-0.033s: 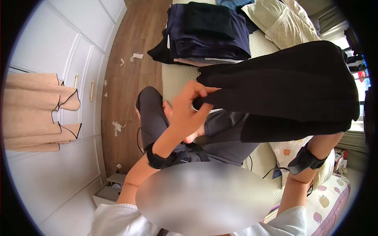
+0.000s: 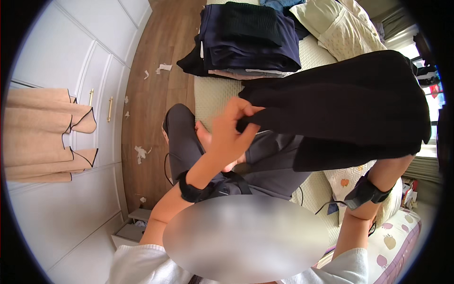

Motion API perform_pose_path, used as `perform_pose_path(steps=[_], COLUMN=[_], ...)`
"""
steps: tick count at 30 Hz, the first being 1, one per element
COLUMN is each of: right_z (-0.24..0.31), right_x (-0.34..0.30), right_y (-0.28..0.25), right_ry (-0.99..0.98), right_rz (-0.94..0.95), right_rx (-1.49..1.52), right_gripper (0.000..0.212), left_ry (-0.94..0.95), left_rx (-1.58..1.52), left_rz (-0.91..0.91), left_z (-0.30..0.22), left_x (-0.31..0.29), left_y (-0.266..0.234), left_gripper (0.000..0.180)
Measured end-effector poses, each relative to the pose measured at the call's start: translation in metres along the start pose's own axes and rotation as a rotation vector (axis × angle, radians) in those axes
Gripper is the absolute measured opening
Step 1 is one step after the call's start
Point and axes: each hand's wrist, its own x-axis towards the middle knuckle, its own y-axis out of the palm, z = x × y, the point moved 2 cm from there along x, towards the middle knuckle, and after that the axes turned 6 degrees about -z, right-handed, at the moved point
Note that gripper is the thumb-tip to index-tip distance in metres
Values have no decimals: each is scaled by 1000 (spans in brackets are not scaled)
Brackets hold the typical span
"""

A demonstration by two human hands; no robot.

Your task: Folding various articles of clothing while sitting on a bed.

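A black garment (image 2: 340, 104) hangs stretched between my arms above my lap. My left hand (image 2: 235, 120) is closed in a pinch on its left edge, and the fingertips are slightly blurred. The garment's far end drapes over my right hand, which is hidden from the wrist up beneath the dark cloth. Only the right forearm (image 2: 358, 225) shows, with a black band around the wrist. The garment's kind cannot be made out.
A stack of folded dark clothes (image 2: 250, 57) lies ahead on the cream bed cover (image 2: 208, 92), with a pale pillow (image 2: 340, 28) beside it. White cabinets (image 2: 52, 52) line the left, where a tan cloth (image 2: 38, 137) hangs. Paper scraps (image 2: 140, 152) dot the wooden floor.
My left hand has shifted very slightly to the right, with the garment's left edge moving along. The right arm stays about where it was.
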Motion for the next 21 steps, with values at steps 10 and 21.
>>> perform_pose_path(steps=[10,21], right_z=[-13,-34], right_x=[-5,6], right_y=[15,24], right_ry=[45,-188], right_rz=[-104,106], right_rx=[130,230], right_gripper=[49,29], left_ry=[372,267], left_rx=[248,259], left_rz=[124,-59], left_z=[10,7], left_x=[-26,-32], left_y=[56,85], left_gripper=[42,35])
